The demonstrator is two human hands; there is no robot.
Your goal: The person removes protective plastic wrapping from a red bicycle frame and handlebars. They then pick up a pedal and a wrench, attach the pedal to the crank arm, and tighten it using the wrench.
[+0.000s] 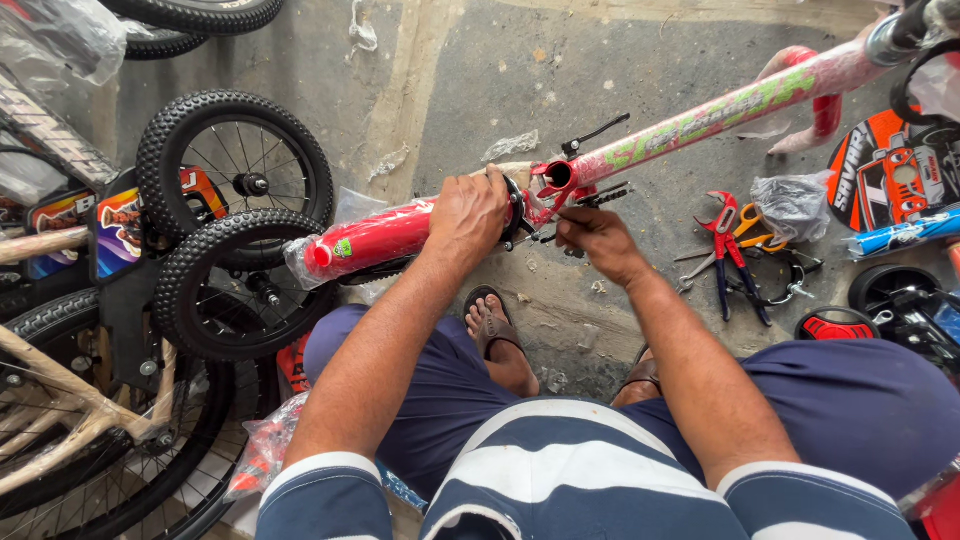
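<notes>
A small red bicycle frame [690,122] lies across the concrete floor in front of me, its tubes wrapped in clear plastic. My left hand [468,215] grips the frame where the red wrapped tube [372,240] meets the seat clamp. My right hand [592,238] is closed on a small dark tool or bolt part at the clamp [553,180], just below the open seat tube. What exactly the fingers pinch is too small to tell. My sandalled foot [490,322] rests under the frame.
Two small knobby wheels [235,165] lie at the left beside other bicycles. Red-handled pliers and other hand tools [735,255] lie on the floor at the right, near a plastic bag [795,205] and printed bike plates [885,175].
</notes>
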